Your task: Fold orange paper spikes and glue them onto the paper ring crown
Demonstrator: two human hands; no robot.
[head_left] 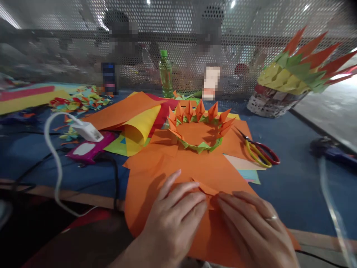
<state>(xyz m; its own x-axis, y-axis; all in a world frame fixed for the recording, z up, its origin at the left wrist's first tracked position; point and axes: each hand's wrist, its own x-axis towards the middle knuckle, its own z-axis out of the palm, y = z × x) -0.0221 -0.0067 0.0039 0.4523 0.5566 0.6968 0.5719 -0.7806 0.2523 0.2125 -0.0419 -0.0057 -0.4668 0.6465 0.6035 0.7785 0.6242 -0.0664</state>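
My left hand (174,214) and my right hand (251,223) lie side by side at the table's near edge, on a large orange paper sheet (173,165). Their fingertips press together on a small folded orange paper piece (205,190) between them. The fingers of both hands are held close and flattened onto the fold. Just beyond stands an orange and green folded paper ring (199,128) with pointed tips sticking up.
Red and yellow scissors (259,150) lie right of the ring. Loose orange, yellow and red sheets (139,119) are spread at the left, next to a white charger (87,132) and a pink phone (89,149). A green bottle (166,74) and a spiky paper basket (290,82) stand farther back.
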